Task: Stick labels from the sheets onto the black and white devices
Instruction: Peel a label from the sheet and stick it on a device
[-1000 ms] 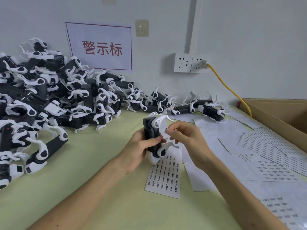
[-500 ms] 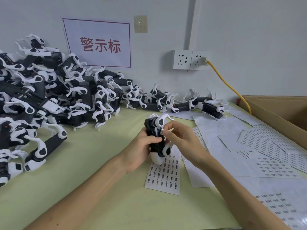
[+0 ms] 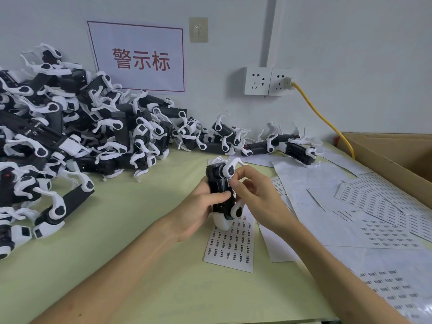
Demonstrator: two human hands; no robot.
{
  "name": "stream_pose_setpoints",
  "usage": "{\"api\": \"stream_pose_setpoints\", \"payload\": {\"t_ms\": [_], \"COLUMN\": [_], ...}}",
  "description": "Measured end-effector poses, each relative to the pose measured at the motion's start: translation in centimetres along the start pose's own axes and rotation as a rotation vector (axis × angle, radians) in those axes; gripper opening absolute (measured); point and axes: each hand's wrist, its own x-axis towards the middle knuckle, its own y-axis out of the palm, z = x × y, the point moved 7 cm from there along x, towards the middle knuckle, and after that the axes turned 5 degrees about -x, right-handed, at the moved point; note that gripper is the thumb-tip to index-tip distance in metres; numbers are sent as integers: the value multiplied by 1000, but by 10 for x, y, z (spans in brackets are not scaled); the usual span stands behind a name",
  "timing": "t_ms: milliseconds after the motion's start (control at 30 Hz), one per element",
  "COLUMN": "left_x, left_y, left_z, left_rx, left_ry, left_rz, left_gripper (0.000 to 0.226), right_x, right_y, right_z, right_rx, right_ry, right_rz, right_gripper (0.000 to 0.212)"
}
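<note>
I see the L hand (image 3: 198,206) wrapped round one black and white device (image 3: 221,190), held upright just above the worktop (image 3: 131,242), grip closed on its black body w/ thumb across the front. The R hand (image 3: 254,195) is at the device's right side, thumb and forefinger pinched together against the black body just under the white top joint; a small white label (image 3: 229,182) shows at the fingertips there, touching the device. Can't tell if the label is fully stuck or only pinched, so I read the R grip as closed on the label. The device's white rounded base sits over the top edge of a label sheet (image 3: 230,246) lying flat on the worktop directly below the hands, rows of small dark-printed labels on it. More sheets (image 3: 385,206) spread to the right, overlapping, some near a cardboard box (image 3: 385,150) at the right edge. Big pile (image 3: 70,136) of the same devices heaped at left against the wall, thinning into a row (image 3: 268,143) along the back of the worktop toward the right. On the wall: a white sign (image 3: 140,58) w/ red characters, a hook (image 3: 198,29), a double socket (image 3: 267,80) w/ a yellow cable (image 3: 327,120) plugged in, running down toward the box.
</note>
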Motion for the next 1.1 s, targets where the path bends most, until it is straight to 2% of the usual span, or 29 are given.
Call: {"api": "stream_pose_setpoints", "payload": {"t_ms": [233,1100], "left_x": [-1,-2], "left_y": [0,-3], "left_z": [0,1], "left_rx": [62,160], "left_ry": [1,47], "left_rz": [-5,-37], "left_gripper": [66,61], "right_x": [0,0], "right_y": [-1,-2], "right_z": [1,1], "right_rx": [-35,-63], "right_ry": [12,24], "right_rz": [-10,-48], "right_gripper": [14,12]}}
